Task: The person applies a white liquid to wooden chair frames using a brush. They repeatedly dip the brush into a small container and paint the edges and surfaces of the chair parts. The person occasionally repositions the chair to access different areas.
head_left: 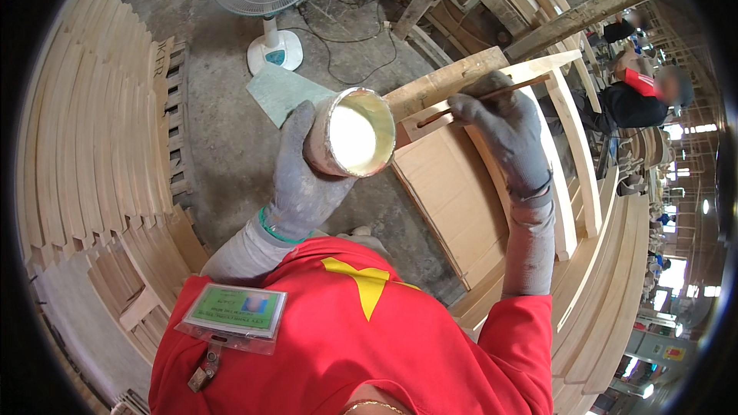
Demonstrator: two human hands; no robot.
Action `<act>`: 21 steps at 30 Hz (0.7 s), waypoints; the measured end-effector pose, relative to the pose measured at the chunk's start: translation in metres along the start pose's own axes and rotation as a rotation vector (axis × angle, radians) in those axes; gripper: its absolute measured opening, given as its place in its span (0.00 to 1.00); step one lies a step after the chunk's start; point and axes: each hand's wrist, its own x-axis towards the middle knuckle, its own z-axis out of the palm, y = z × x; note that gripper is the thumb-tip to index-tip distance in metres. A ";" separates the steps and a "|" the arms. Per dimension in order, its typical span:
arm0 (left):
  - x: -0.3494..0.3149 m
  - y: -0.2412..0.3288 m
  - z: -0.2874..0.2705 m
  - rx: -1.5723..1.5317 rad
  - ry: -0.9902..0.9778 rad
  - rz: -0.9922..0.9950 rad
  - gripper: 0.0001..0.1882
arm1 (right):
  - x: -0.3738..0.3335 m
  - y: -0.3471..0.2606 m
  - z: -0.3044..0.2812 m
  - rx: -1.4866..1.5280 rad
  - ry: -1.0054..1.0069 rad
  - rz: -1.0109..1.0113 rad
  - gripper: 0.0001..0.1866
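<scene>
My left hand [298, 180], in a grey glove, is wrapped round a stained round pot [328, 146]. White liquid [353, 138], which looks like glue, fills part of the pot. In my right hand [507, 134], also gloved, a thin brown stick [526, 85] is pinched between the fingers. The stick's lower end meets a slot in the end of a pale wooden part [415, 129]; how deep it reaches I cannot tell. This part belongs to a curved wooden frame [565, 177] beside my right forearm.
Tall stacks of shaped wooden pieces [92, 123] rise at the left. A white pedestal fan [265, 8] stands ahead, its cable trailing over the concrete floor [223, 138]. A pale flat sheet [288, 92] lies near its base. A person in black and red [638, 100] is at the far right.
</scene>
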 end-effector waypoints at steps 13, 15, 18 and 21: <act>-0.011 0.015 -0.005 0.003 -0.219 -0.026 0.32 | 0.000 -0.003 -0.006 0.243 0.062 0.163 0.10; -0.013 0.020 -0.007 0.009 -0.230 -0.021 0.32 | -0.002 0.006 -0.016 0.304 0.083 0.152 0.11; -0.014 0.024 -0.012 0.002 -0.289 -0.005 0.31 | -0.011 0.012 -0.029 0.293 0.157 0.111 0.11; -0.018 0.024 -0.003 -0.020 -0.039 -0.026 0.30 | -0.024 0.008 -0.037 0.320 0.239 0.088 0.12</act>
